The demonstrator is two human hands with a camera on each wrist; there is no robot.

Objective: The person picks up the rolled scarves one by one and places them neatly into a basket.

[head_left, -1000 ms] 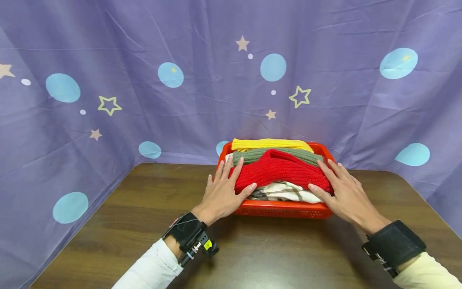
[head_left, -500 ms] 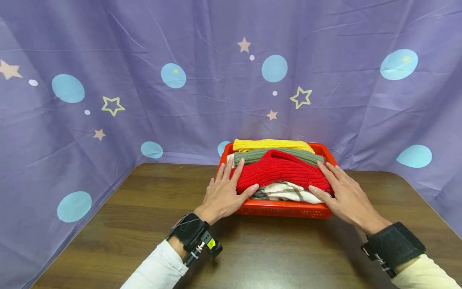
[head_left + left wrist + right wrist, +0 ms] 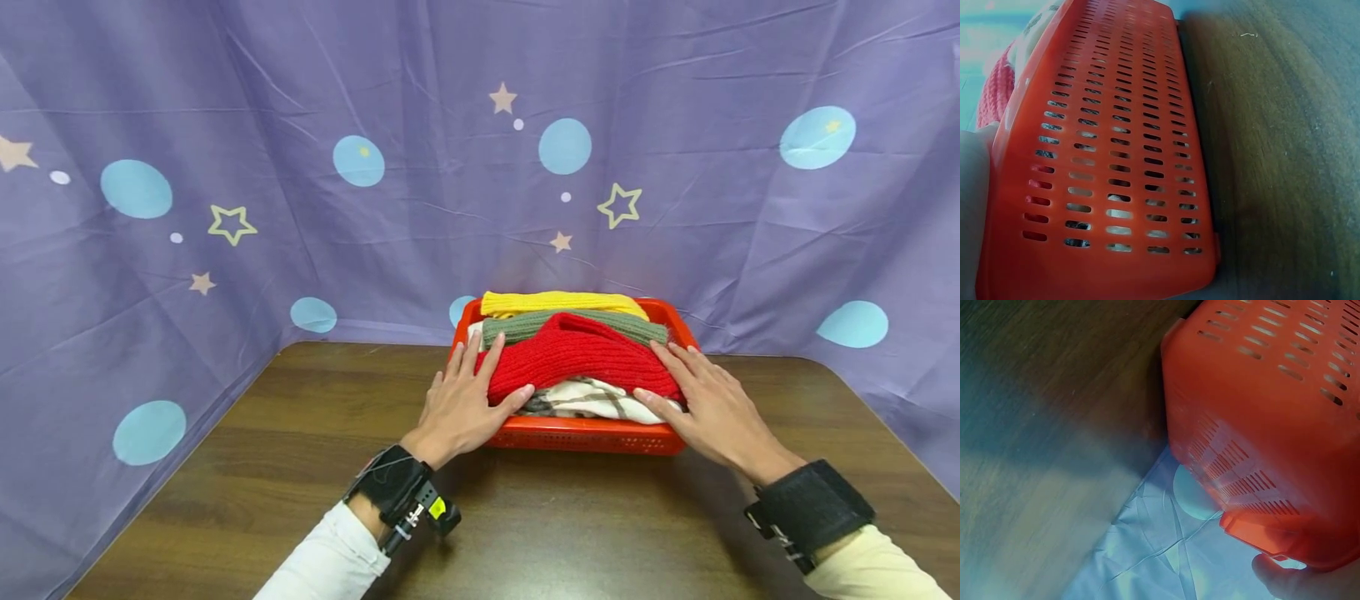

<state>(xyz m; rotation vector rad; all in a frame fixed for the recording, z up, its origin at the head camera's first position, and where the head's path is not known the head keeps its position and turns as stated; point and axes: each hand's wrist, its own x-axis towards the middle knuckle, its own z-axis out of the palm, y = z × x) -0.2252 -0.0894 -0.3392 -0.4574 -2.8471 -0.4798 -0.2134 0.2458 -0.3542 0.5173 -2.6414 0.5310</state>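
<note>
A red perforated plastic basket (image 3: 585,435) stands on the wooden table, filled with folded knits. In front of the green ribbed knit (image 3: 622,322) and the yellow one (image 3: 562,302) lies a red ribbed knit (image 3: 577,358). Under its front edge shows white cloth with dark stripes (image 3: 600,400). My left hand (image 3: 461,408) rests over the basket's left side, fingers spread and thumb on the red knit. Opposite it, my right hand (image 3: 716,408) lies over the right side with straight fingers on the red knit's end. In the right wrist view, a fingertip (image 3: 1266,572) shows beside the basket's handle.
The brown table (image 3: 315,467) spreads out on both sides of the basket and in front of it. Right behind the basket hangs a purple curtain (image 3: 442,242) with stars and blue dots, which also runs along the table's left side.
My right hand has shifted slightly inward, to the left, over the red knit's end. The left hand stays in nearly the same place on the basket. The head view has moved a little.
</note>
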